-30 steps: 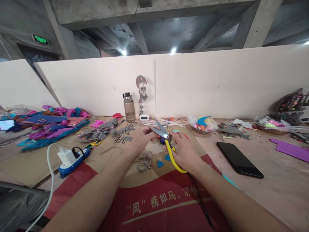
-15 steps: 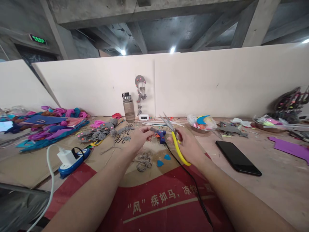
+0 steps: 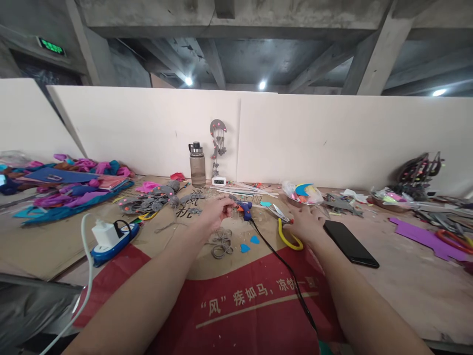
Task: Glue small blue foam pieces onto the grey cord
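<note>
- A raw concrete ceiling with heavy beams and small round lights hangs over a long worktable (image 3: 424, 291) of pale, dusty wood, backed along its far edge by smooth white foam boards (image 3: 314, 138).
- A flattened brown cardboard sheet (image 3: 48, 246) and a red printed sheet (image 3: 251, 305) with white characters cover the near middle of the table.
- The left hand (image 3: 216, 211) is closed, pinching a small grey piece (image 3: 232, 198) between its fingertips, above the cardboard.
- The right hand (image 3: 308, 223) lies palm down with fingers spread and loose, resting on the yellow loop handles of the scissors (image 3: 286, 227), which lie flat near the table's middle, steel blades parted and pointing toward the far edge.
- A blue glue gun (image 3: 244, 209) lies between the two hands, its black cord (image 3: 284, 266) trailing to the near edge.
- Grey cord loops (image 3: 219, 244) and two small blue heart shapes (image 3: 250, 243) sit on the cardboard just in front of the left hand.
- A glossy black phone (image 3: 351, 242) lies flat just right of the right hand.
- A smoky translucent water bottle (image 3: 197, 165) stands upright at the far edge.
</note>
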`<state>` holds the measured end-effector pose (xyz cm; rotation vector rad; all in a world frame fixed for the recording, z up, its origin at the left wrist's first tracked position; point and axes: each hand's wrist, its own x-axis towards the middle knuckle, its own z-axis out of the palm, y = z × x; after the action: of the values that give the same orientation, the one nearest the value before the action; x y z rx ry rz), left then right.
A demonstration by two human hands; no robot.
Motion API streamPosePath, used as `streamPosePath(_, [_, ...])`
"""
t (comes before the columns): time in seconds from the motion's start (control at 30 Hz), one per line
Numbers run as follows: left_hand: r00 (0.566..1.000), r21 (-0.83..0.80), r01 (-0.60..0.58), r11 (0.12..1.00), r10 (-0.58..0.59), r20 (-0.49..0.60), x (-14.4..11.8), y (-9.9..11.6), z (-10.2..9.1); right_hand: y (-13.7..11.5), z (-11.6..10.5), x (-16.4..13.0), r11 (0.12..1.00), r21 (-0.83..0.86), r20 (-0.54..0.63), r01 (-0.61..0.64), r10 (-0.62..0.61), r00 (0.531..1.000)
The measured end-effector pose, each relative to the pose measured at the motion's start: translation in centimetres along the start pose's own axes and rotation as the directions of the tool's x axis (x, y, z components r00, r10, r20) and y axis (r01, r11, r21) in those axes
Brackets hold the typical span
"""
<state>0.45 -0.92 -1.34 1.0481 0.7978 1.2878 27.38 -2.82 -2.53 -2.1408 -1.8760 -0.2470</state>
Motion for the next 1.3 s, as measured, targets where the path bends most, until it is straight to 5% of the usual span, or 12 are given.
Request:
streamPosePath(0.1, [1.0, 0.018, -0.002, 1.0, 0.002, -0.007, 0.5, -1.0, -0.2, -1.7, 0.2, -0.5, 0.981, 0.085, -0.196, 0.174, -0.155, 0.968])
streamPosePath(0.17, [1.0, 0.041, 0.009, 0.999, -0.009, -0.002, 0.6, -1.8, 0.0, -3.0, 0.9, -0.9, 0.944, 0.147, -0.1, 0.296, -0.284, 0.954])
streamPosePath(0.23, [1.0, 0.071, 0.015, 0.997, -0.016, 0.012, 0.5, -2.5, 0.4, -4.1, 1.7, -1.3, 0.948, 0.132, -0.048, 0.29, -0.286, 0.957])
streamPosePath(0.4, [0.999, 0.13, -0.014, 0.991, 0.007, 0.051, 0.1, -3.0, 1.0, -4.7, 2.4, -1.8, 0.941, 0.116, -0.198, 0.316, -0.29, 0.936])
streamPosePath(0.53, [0.997, 0.134, -0.028, 0.991, 0.018, 0.075, 0.1, -2.9, 1.1, -4.7, 2.7, -1.8, 0.938, 0.055, -0.124, 0.342, -0.334, 0.934])
streamPosePath(0.63, [0.997, 0.134, -0.022, 0.991, 0.012, 0.077, 0.2, -2.9, 1.1, -4.9, 2.8, -1.8, 0.949, 0.06, -0.175, 0.309, -0.295, 0.939])
streamPosePath(0.8, [0.997, 0.126, -0.002, 0.992, -0.008, 0.08, 0.3, -2.8, 1.1, -5.0, 2.8, -1.7, 0.954, 0.0, 0.01, 0.3, -0.3, 0.954])
streamPosePath(0.97, [0.997, 0.13, -0.003, 0.992, -0.007, 0.075, 0.2, -2.7, 1.3, -4.8, 2.6, -1.7, 0.943, 0.064, -0.096, 0.326, -0.319, 0.943])
streamPosePath(1.13, [0.997, 0.187, 0.0, 0.982, -0.013, 0.072, -0.3, -2.7, 1.6, -4.7, 2.3, -2.0, 0.956, 0.099, 0.064, 0.277, -0.284, 0.957])
streamPosePath(1.3, [0.999, 0.164, -0.008, 0.986, -0.001, 0.052, -0.3, -2.6, 1.6, -4.3, 1.7, -1.9, 0.949, 0.179, -0.092, 0.26, -0.247, 0.965])
